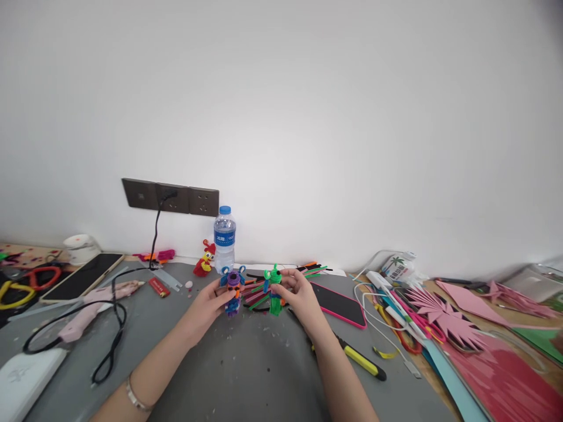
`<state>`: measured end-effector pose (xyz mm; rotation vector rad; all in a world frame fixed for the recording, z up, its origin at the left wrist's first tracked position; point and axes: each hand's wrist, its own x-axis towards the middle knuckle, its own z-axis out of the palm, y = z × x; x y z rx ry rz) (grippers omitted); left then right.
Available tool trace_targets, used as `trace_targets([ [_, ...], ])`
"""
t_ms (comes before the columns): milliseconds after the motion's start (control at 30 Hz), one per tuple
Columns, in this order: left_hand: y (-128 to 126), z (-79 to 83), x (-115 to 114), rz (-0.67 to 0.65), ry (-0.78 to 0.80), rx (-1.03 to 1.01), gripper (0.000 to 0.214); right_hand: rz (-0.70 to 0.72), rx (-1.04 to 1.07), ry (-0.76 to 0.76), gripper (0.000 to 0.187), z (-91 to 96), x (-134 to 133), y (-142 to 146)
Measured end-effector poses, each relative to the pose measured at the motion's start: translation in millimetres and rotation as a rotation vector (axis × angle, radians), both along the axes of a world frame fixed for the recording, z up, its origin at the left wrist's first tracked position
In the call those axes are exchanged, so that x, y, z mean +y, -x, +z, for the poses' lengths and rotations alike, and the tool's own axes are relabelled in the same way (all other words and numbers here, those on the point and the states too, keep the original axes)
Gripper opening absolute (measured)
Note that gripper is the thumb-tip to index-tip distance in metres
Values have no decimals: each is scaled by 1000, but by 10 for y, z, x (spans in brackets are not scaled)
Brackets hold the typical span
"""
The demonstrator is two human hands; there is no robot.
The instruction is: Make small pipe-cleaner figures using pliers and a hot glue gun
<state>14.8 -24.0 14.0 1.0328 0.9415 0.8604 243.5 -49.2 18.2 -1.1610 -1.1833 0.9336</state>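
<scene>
My left hand (210,305) is closed on a small purple and blue pipe-cleaner figure (233,282) with round blue ears. Between the fingers of my right hand (300,296) is a green pipe-cleaner figure (275,305) with a dark spot on its head. The two figures are held upright side by side, a short gap apart, over the grey mat (237,363). Behind them lies a bundle of pipe cleaners (257,293), partly hidden by the figures and my hands. A red and yellow figure (204,259) stands to the left, beside a water bottle (224,239).
On the left lie a pink glue gun (85,316) with a black cord, a phone (83,276) and scissors (17,293). To the right are a pink-edged phone (338,305), a yellow utility knife (363,360), white cables and pink paper (448,316). A wall stands behind.
</scene>
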Motion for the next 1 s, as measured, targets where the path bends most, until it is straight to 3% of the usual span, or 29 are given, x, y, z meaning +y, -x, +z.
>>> trace_targets([
  [333, -53, -44, -50, -85, 193, -168, 42, 32, 37, 48, 38, -46, -32, 341],
  [633, -68, 76, -134, -232, 74, -181, 53, -161, -169, 29, 39, -117, -31, 352],
  [767, -85, 77, -154, -215, 7, -127, 61, -176, -170, 21, 39, -136, -30, 357],
  [1000, -88, -43, -103, -157, -8, -91, 48, -92, -44, 98, 44, -118, -21, 375],
])
